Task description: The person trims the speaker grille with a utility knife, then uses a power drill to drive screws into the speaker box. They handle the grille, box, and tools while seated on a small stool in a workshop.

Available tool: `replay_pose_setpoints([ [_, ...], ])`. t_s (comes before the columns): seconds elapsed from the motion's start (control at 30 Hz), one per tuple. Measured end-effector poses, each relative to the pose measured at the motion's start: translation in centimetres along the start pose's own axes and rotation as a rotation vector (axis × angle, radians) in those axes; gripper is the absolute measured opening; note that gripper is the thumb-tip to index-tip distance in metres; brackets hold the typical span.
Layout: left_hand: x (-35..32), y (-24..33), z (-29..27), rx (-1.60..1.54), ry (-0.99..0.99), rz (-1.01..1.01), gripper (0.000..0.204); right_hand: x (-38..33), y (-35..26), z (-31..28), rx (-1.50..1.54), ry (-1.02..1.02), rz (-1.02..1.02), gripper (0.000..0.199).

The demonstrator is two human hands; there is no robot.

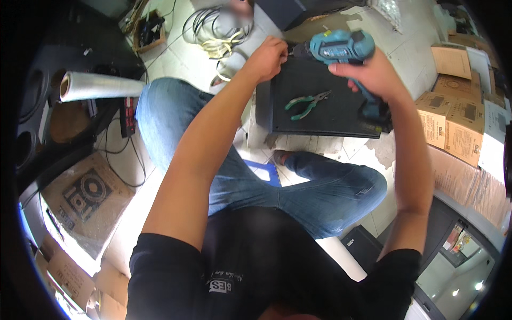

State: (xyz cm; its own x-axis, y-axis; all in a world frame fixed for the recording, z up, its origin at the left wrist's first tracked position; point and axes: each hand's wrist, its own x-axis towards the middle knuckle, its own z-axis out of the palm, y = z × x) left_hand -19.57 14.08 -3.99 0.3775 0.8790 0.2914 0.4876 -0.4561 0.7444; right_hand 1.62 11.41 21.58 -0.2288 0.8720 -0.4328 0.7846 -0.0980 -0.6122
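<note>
My right hand (372,73) grips the handle of a teal cordless drill (341,46), held level above a black box (320,101) that stands on the floor between my knees. My left hand (266,57) is closed around the drill's front end, at the chuck, over the box's far left corner. Green-handled pliers (306,103) lie on the box's flat top, below the drill and apart from both hands.
A roll of clear film (98,85) lies on black equipment at the left. Coiled cables (216,32) sit on the tiled floor ahead. Cardboard boxes (453,117) stack at the right, another carton (85,197) at the lower left. A blue stool (265,172) shows under my legs.
</note>
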Motion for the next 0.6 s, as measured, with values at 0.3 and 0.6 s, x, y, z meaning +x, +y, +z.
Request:
replay_pose_setpoints([
  [0.3,-0.1,1.6,4.4,-0.107,0.533,-0.108,0.026,-7.9,12.6,3.4,-0.273,0.63,-0.255,0.072],
  [0.6,0.7,1.9,5.3,-0.082,0.48,-0.16,0.037,-8.0,21.9,7.0,-0.734,0.792,-0.088,0.074],
])
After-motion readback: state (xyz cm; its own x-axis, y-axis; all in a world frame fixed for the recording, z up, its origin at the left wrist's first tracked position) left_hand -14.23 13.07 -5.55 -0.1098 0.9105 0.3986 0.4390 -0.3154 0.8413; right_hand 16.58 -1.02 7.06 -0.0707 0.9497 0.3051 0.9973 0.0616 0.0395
